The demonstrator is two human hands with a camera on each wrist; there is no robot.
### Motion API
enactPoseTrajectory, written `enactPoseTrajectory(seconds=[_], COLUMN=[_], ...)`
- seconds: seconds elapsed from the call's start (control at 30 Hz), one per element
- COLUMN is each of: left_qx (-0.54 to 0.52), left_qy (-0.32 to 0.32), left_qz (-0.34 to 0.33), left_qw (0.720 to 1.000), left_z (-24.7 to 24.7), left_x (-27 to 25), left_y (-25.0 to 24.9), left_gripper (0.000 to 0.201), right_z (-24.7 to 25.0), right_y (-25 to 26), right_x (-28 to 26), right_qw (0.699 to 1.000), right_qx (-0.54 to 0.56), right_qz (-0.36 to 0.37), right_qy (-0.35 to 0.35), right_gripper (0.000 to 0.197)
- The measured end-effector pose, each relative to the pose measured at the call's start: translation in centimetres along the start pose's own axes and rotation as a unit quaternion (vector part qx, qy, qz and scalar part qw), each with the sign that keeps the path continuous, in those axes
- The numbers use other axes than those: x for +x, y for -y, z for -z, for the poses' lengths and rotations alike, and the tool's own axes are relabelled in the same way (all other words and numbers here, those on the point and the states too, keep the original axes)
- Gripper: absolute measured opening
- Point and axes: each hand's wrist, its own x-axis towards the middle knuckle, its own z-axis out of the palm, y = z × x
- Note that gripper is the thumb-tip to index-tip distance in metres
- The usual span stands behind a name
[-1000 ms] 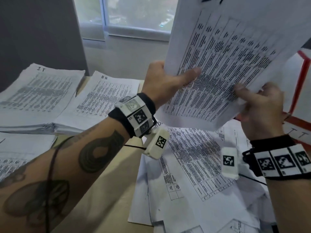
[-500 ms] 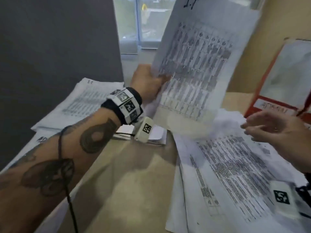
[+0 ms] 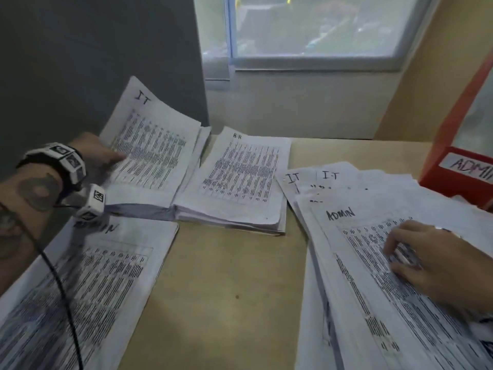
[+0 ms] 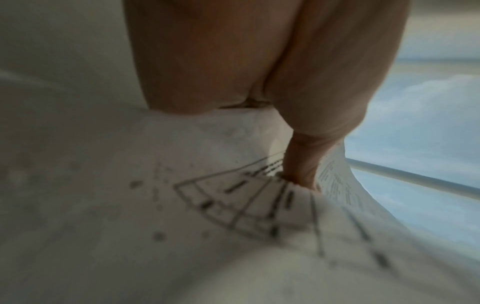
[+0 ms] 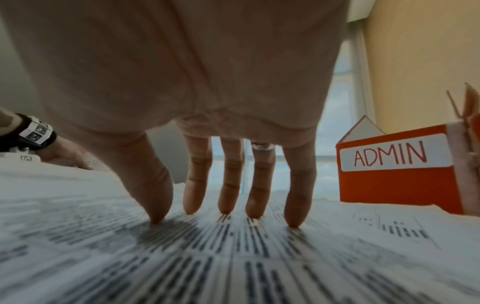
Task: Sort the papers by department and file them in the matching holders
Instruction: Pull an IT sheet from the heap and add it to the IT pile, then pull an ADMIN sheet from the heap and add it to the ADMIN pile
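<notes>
Since the earlier frame we have swung the IT sheet (image 3: 152, 145) down onto the IT pile (image 3: 138, 206); our left hand (image 3: 98, 156) pinches its edge, thumb on top. Beyond those fingers lies the HR pile (image 3: 240, 182). Our right hand (image 3: 437, 265) presses spread, straight fingertips (image 5: 155, 218) onto an ADMIN sheet (image 3: 373, 263); next, we judge, it goes to the ADMIN pile (image 3: 88, 284). Past them stands the orange ADMIN holder (image 5: 394, 166).

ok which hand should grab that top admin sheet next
Right, probably. The right hand already has its fingertips on the ADMIN sheet, while the left hand is across the table holding the IT sheet.
</notes>
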Motion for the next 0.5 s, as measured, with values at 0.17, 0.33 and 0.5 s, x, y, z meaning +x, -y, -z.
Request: enactPoseTrajectory(seconds=[0.17,0.33,0.5], left_qx=[0.022,0.082,0.129], left_qy=[0.038,0.054,0.007], left_qz=[0.012,-0.005,-0.021], left_qw=[0.999,0.995,0.991], left_z=[-1.9,-2.6,-2.6], left_x=[2.1,3.0,4.3], left_y=[1.1,1.0,1.4], left_gripper=[0.05,0.059,0.105], right_z=[0.1,0.3,0.5], right_y=[0.9,1.8,2.4], right_x=[0.2,0.5,0.6], right_qw=[1.0,1.0,1.0], right_qx=[0.008,0.007,0.008], right_qz=[-0.02,-0.019,-0.013], right_qy=[-0.011,-0.014,-0.006], right_gripper=[0.024,0.026,0.02])
